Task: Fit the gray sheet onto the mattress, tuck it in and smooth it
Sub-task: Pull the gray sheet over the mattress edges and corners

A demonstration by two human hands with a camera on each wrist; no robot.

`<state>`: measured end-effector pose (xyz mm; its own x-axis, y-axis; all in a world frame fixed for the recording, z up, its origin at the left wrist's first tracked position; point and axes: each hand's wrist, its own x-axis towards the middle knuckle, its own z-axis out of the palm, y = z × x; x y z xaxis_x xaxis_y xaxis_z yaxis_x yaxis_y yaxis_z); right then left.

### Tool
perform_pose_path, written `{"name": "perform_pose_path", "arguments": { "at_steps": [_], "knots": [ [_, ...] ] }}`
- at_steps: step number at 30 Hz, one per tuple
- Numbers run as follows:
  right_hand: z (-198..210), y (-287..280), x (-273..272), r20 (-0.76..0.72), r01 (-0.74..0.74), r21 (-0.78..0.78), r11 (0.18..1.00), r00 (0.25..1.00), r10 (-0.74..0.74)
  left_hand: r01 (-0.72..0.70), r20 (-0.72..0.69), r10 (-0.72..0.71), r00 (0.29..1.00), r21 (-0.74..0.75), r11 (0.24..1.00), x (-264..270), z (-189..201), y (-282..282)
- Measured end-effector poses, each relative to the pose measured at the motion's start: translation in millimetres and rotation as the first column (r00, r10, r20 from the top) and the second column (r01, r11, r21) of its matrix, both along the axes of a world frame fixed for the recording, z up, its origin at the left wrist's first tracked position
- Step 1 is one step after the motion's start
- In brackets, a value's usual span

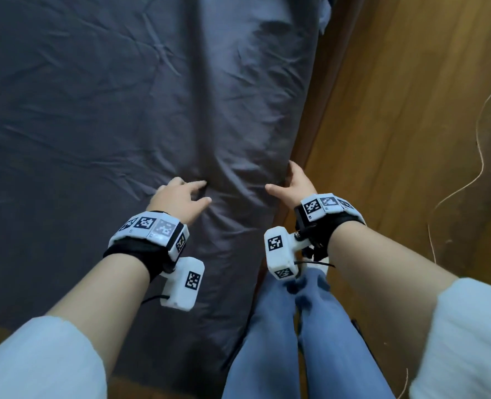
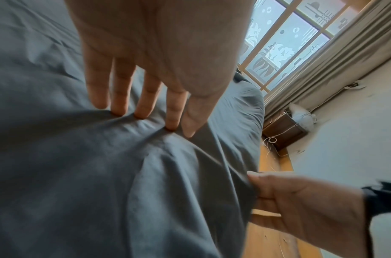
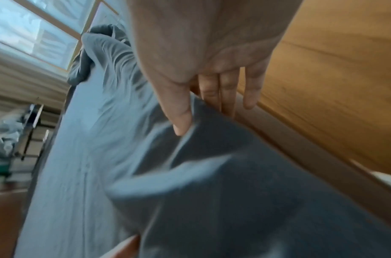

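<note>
The gray sheet (image 1: 109,110) covers the mattress, creased, with a long fold down its middle. My left hand (image 1: 201,191) lies on top near the right side. Its straight fingers (image 2: 143,111) press their tips into the sheet (image 2: 79,174) and bunch small wrinkles. My right hand (image 1: 281,177) straddles the mattress's right edge. The thumb (image 3: 181,118) rests on top of the sheet (image 3: 234,192), and the straight fingers (image 3: 228,92) reach down the side beside the wooden rail (image 3: 300,153). The left wrist view shows this right hand (image 2: 278,197) against the sheet's edge.
Wooden floor (image 1: 411,110) runs along the bed's right side, with a thin cord (image 1: 480,139) lying on it. My legs in blue jeans (image 1: 281,341) stand against the bed. A window (image 2: 289,34), curtain (image 2: 344,61) and dark nightstand (image 2: 283,132) are past the bed's far end.
</note>
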<state>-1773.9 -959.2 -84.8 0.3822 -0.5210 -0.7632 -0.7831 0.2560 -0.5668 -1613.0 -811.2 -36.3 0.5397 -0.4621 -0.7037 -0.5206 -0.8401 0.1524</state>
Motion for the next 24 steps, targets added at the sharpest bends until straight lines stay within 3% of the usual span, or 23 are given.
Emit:
{"name": "perform_pose_path", "arguments": {
  "at_steps": [4, 6, 8, 10, 12, 14, 16, 19, 24],
  "knots": [
    [13, 2, 8, 0.100, 0.060, -0.118, 0.991, 0.994, -0.048, -0.013, -0.070, 0.012, 0.997, -0.005, 1.000, 4, 11, -8],
    [26, 9, 12, 0.220, 0.073, -0.109, 0.991, 0.974, -0.048, -0.119, -0.195, 0.092, 0.976, -0.136, 0.984, 4, 19, -21],
    [38, 15, 17, 0.294, -0.038, -0.123, 0.992, 0.953, 0.073, -0.398, -0.468, 0.252, 0.847, -0.245, 0.884, 1, 32, -37],
    [47, 18, 21, 0.283, -0.280, -0.148, 0.949, 0.907, 0.312, -0.577, -0.646, 0.328, 0.689, -0.216, 0.787, -2, 41, -54],
    [53, 19, 24, 0.227, -0.511, -0.165, 0.844, 0.813, 0.537, -0.571, -0.643, 0.341, 0.686, -0.185, 0.800, -1, 40, -63],
    [58, 17, 24, 0.192, -0.597, -0.163, 0.786, 0.762, 0.619, -0.559, -0.565, 0.372, 0.736, -0.197, 0.806, 7, 30, -64],
    [55, 14, 19, 0.177, -0.581, -0.163, 0.798, 0.778, 0.603, -0.578, -0.488, 0.422, 0.764, -0.226, 0.784, 21, 11, -55],
    [46, 8, 10, 0.142, -0.476, -0.123, 0.871, 0.860, 0.490, -0.591, -0.391, 0.476, 0.788, -0.263, 0.762, 38, -12, -38],
    [36, 3, 19, 0.124, -0.340, -0.042, 0.940, 0.931, 0.342, -0.543, -0.356, 0.448, 0.820, -0.241, 0.804, 42, -31, -22]
  ]
}}
